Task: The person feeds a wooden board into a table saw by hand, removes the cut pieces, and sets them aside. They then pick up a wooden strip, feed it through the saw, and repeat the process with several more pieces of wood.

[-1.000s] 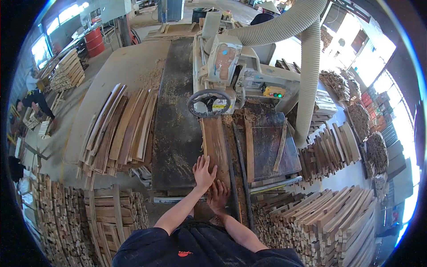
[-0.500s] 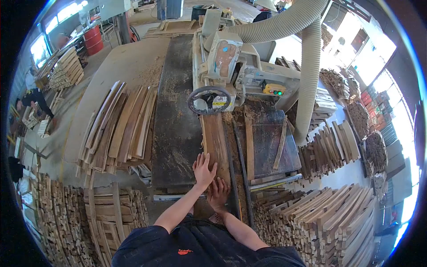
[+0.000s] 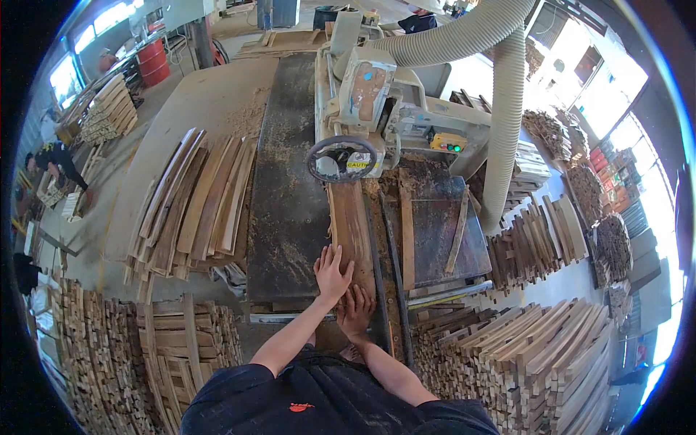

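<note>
At frame centre, on the dark counter (image 3: 286,217): wooden board (image 3: 350,225) running up toward the machine (image 3: 377,116), left hand (image 3: 331,274) spread flat on its near end, right hand (image 3: 356,310) flat just below, fingers open, gripping nothing.

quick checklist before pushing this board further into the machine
1. Left hand flat on the board: ok.
2. Right hand at the board's near end: ok.
3. Both hands well back from the machine mouth: ok.
4. Board lying along the rail, far end at the handwheel: ok.
5. Loose strips lie apart from the board's path: ok.
6. Hose attached and machine running: cannot tell.
</note>
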`<state>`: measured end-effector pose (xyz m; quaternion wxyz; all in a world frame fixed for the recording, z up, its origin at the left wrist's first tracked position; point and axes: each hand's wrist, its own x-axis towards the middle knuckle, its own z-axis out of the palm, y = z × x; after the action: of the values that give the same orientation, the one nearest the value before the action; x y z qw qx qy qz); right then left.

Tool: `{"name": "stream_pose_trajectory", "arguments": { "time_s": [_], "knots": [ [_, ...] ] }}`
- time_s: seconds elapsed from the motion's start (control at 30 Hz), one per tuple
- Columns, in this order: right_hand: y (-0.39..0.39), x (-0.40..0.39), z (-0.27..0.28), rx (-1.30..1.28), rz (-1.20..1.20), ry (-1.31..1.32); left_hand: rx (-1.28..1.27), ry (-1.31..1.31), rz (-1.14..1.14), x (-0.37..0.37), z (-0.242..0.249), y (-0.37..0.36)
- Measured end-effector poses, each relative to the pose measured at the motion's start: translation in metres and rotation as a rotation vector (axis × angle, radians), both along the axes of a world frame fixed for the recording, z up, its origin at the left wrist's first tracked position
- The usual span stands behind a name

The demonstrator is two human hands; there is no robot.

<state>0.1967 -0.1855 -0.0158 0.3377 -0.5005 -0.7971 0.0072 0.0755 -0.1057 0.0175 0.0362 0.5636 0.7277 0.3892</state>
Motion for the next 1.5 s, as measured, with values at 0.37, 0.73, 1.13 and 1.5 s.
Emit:
{"name": "stream_pose_trajectory", "arguments": {
  "time_s": [0.37,0.73,1.13,1.5],
  "knots": [
    [0.001,0.000,-0.005,-0.010,-0.010,-0.016,-0.071,-0.011,-0.022,-0.002,-0.001,0.000],
    [0.001,-0.001,0.003,0.038,-0.003,0.028,-0.120,-0.019,-0.035,-0.003,0.004,-0.002],
    [-0.031,0.052,0.100,-0.514,0.177,-0.048,-0.235,0.020,-0.376,-0.025,0.003,-0.070],
    [0.005,0.053,0.106,-0.366,0.183,-0.231,-0.652,0.180,-0.764,-0.050,0.021,-0.069]
  ]
}}
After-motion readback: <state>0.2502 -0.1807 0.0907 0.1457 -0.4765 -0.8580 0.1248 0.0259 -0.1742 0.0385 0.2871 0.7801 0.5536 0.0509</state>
